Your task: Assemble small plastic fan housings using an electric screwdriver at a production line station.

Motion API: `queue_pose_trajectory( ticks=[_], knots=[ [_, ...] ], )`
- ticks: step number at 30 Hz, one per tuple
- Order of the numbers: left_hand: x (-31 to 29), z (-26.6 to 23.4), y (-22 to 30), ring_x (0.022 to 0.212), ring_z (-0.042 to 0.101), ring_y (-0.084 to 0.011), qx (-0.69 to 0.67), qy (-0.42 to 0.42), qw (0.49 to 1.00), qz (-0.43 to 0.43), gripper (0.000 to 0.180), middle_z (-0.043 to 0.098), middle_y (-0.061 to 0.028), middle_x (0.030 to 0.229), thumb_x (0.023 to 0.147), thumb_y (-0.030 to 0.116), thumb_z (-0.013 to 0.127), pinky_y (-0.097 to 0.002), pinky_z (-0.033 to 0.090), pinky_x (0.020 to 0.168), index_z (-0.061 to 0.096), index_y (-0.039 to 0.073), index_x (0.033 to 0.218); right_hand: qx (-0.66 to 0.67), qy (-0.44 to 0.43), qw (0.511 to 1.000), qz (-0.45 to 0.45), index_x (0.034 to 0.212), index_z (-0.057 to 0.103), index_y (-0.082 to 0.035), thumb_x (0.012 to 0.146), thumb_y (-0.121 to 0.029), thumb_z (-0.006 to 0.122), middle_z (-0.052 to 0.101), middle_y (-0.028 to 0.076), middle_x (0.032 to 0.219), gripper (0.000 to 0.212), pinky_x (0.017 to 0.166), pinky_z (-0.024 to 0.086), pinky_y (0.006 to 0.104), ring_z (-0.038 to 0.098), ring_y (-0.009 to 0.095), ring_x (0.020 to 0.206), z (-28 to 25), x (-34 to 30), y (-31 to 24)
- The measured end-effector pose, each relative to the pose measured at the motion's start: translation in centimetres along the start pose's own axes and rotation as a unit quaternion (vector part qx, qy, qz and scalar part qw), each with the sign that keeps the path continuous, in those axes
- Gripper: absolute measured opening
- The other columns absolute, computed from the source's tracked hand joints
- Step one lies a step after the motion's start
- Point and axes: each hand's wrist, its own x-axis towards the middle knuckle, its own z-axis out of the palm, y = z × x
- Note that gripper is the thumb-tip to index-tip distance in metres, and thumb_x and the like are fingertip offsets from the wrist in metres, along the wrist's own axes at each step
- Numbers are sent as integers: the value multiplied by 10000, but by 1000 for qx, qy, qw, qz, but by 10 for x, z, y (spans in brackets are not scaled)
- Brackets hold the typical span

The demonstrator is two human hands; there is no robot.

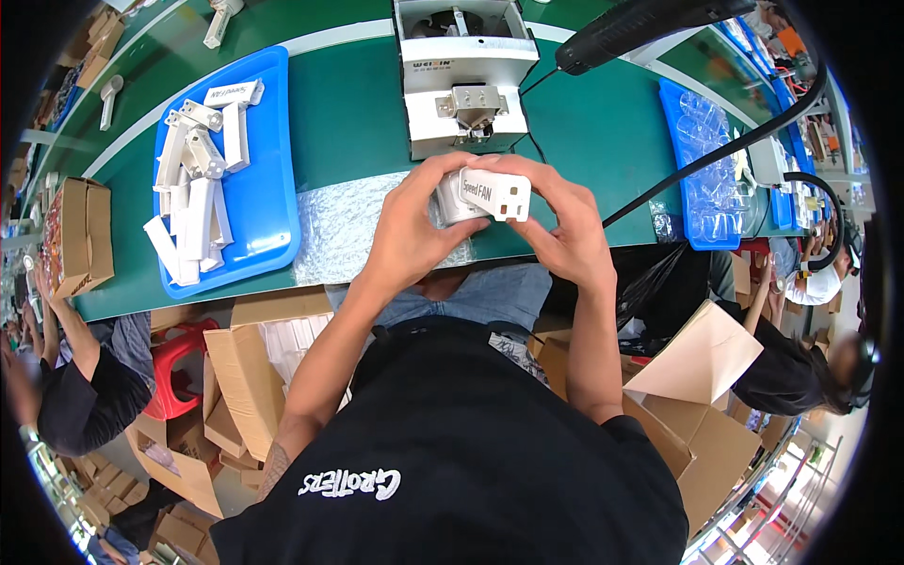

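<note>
Both my hands are closed round a white plastic housing [508, 193] over the near edge of the green bench. Dark lettering runs along its side, and small square holes show in its right end. My left hand [414, 221] grips the left part, where a rounded white section [450, 200] shows between thumb and fingers; I cannot tell whether that is a separate piece. On the right end, my right hand [565, 221] has its thumb below and fingers above. Just beyond my hands stands a metal bench machine [466, 71] with a silver block fixture [474, 105] on its front.
A blue tray [268, 207] at left holds several white housings. Bubble wrap [344, 226] lies along the bench's near edge. At right, another blue tray [713, 235] holds clear plastic parts. A black tool [640, 38] and cable [697, 174] cross the upper right. Open cardboard boxes [245, 377] flank my lap.
</note>
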Motion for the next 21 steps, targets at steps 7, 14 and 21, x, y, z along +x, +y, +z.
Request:
queue_pose_trajectory(
  ticks=[7,14,21],
  knots=[
    [0,1,-5,1176,712,-344,-19,-5,1000,-1,687,729,-118,1262,721,19,917,-410,561,991,629,94,1340,13,-56,997,-43,1357,675,-54,821,93,727,712,143,1357,559,1040,563,433,686,386,1247,-6,4,1],
    [2,-1,-6,1165,710,-319,-46,-14,999,-16,691,728,-110,1261,723,30,921,-405,548,1004,634,98,1348,14,-81,996,-43,1367,679,-49,815,93,741,716,146,1359,573,1033,568,440,695,376,1246,-11,8,9],
    [1,0,-5,1204,661,-216,-66,-20,997,-23,667,716,-99,1274,759,68,919,-366,484,1093,634,41,1361,42,-57,997,10,1366,687,-42,836,50,758,729,161,1337,543,1018,571,433,716,376,1210,-12,9,14]
  ],
)
